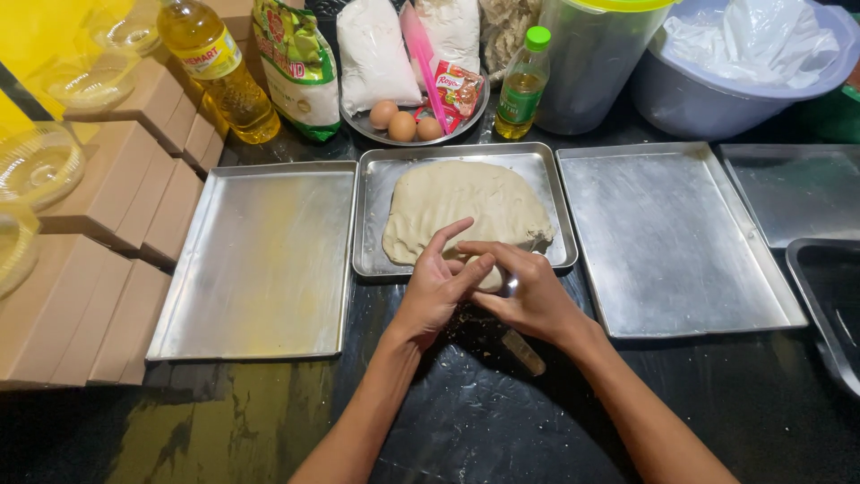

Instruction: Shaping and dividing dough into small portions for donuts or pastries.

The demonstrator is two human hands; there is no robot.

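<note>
Landmark: the small middle tray [376, 179], which holds the big slab of dough [466, 211].
Far left of the tray: stacked brown boxes [107, 188] and clear plastic bowls [36, 161].
Just left of the tray: a large bare baking tray [260, 260], touching it edge to edge or nearly so.
Behind the tray: an oil bottle [219, 72], flour bags, three eggs [403, 121] on a plate.
Left hand [439, 282]: at the tray's near edge, fingers spread and pressed against a small dough piece [488, 273].
Right hand [528, 291]: cupped around the same piece from the other side; both hands hold it between them.
Right of the tray: another bare baking tray [672, 242].
Risk: the piece sits over the tray's rim, so uneven pressure could likely squash it lopsided or let it slip onto the dark crumb-strewn counter [502, 412].
</note>
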